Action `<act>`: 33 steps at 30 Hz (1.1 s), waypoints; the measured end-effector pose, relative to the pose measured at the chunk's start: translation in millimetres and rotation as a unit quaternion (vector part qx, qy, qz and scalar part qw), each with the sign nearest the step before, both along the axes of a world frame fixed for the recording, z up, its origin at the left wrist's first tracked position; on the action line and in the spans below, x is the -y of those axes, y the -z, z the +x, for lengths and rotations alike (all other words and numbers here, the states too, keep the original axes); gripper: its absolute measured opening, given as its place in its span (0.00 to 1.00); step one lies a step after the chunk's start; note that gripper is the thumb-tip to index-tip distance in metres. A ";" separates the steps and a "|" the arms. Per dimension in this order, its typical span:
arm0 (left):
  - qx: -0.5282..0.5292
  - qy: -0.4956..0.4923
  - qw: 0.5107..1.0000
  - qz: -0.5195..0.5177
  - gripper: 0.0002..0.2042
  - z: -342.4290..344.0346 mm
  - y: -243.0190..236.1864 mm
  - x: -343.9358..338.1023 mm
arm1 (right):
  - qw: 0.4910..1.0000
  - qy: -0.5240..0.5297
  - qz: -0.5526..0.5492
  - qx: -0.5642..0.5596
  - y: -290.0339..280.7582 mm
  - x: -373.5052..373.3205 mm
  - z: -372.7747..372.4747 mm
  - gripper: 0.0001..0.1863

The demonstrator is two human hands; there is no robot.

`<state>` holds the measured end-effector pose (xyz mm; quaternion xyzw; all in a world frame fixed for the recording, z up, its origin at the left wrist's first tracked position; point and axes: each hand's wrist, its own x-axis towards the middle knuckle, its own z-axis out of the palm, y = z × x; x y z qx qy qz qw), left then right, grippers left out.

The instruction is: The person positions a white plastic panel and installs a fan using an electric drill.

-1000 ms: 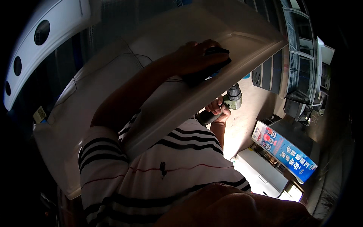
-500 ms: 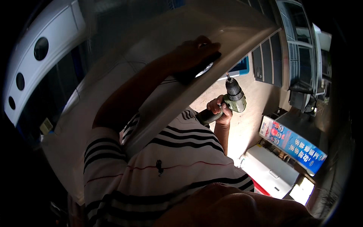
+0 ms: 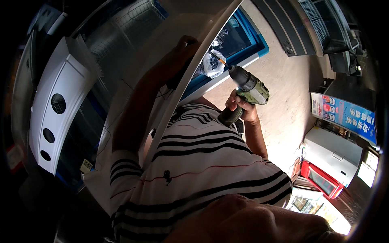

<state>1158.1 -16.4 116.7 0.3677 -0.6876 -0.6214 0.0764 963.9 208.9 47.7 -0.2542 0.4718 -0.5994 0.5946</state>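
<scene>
My right hand (image 3: 243, 106) is wrapped round the grip of a green and black cordless drill (image 3: 253, 90), whose long thin bit points up and left. Near the bit's tip is a clear plastic bag (image 3: 213, 65) of small dark pieces that look like screws. On the other side of a large pale panel (image 3: 180, 87), my left hand (image 3: 186, 46) is in shadow with its fingers curled. It is closed on a black object (image 3: 173, 82), mostly hidden by the hand and the panel's edge; I cannot make out its kind.
Beyond the panel lies a blue-framed glass-topped case (image 3: 239, 44). A white curved panel with round holes (image 3: 75, 87) stands at left, beside thin loose wires (image 3: 106, 133). At right are a white chest cabinet (image 3: 334, 150), a blue printed sign (image 3: 348, 115) and a red-framed case (image 3: 320, 180).
The view has swung, so the panel now looks steeper and more of the blue-framed case and bag shows. The drill's bit now appears beside the bag. Both hands keep their holds.
</scene>
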 end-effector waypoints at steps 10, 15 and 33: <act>0.000 0.015 1.000 -0.019 0.31 -2.7 10.3 -0.5 | 0.998 0.001 -0.007 -0.070 4.2 -1.6 -8.3 0.11; -0.023 0.013 1.000 0.015 0.32 -6.4 20.3 4.1 | 0.998 -0.004 -0.045 -0.050 2.1 0.9 -7.7 0.10; -0.084 0.079 0.993 0.002 0.34 -14.2 49.2 13.9 | 0.981 -0.050 -0.069 -0.176 -15.6 0.5 -32.1 0.14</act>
